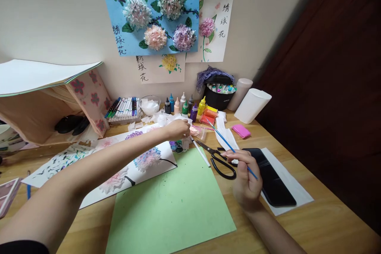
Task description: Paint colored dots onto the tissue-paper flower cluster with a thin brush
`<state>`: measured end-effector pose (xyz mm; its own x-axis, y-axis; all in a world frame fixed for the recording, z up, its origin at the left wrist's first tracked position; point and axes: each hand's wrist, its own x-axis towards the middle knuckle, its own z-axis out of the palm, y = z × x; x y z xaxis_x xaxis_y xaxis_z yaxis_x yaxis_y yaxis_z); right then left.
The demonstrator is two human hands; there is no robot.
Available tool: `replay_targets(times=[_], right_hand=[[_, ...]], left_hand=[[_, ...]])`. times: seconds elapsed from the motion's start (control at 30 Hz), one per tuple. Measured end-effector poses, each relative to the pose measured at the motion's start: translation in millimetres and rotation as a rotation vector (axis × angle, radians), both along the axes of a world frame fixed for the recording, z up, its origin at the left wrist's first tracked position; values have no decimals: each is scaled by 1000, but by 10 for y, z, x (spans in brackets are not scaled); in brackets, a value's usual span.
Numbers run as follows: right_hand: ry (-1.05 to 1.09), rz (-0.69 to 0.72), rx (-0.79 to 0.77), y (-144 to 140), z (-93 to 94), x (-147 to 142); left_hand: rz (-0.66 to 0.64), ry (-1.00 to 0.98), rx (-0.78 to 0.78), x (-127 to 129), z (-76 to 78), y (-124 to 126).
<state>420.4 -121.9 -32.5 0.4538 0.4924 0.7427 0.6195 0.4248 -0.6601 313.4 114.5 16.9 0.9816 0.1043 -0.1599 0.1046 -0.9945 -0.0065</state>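
Note:
My right hand [248, 176] is closed around a slim blue paintbrush [228, 139], its tip slanting up and left. Below that hand lie black-handled scissors [223, 168] and a black phone [272, 178]. Stretched across the white paper with hydrangea flowers [147, 158], my left arm ends in my left hand [178, 128], fingers curled downward beside crumpled white tissue [169, 119]. Whatever those fingers hold, if anything, I cannot make out. Just under them is a small container with dark and purple colours [176, 146]. A white pen [200, 151] rests close by.
Paint bottles [193, 113] stand behind my left hand, near a bowl of white tissue [150, 105] and markers [125, 108]. A green sheet [172, 206] lies in front. At the right are a pink packet [241, 131] and a white canister [253, 106]. Flower pictures [150, 18] hang above.

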Motion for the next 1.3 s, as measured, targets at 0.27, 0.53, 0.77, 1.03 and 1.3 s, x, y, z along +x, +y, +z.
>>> replay_targets(times=[0.27,0.53,0.77,1.03,1.3], right_hand=[[36,9,-7,5,8,-21],[48,-2,-22,11,1,-11],[45,-23,-12,-2,30,-12],[31,-8,27,-15,55,-22],[51,-24,92,0,90,-19]], left_hand=[[2,26,-34,9,-45,-86],[70,76,-70,71,-48,-155],[274,-103,55,106,220,185],[98,-87,85,29,194,161],[-214,94,2,86,-57,-37]])
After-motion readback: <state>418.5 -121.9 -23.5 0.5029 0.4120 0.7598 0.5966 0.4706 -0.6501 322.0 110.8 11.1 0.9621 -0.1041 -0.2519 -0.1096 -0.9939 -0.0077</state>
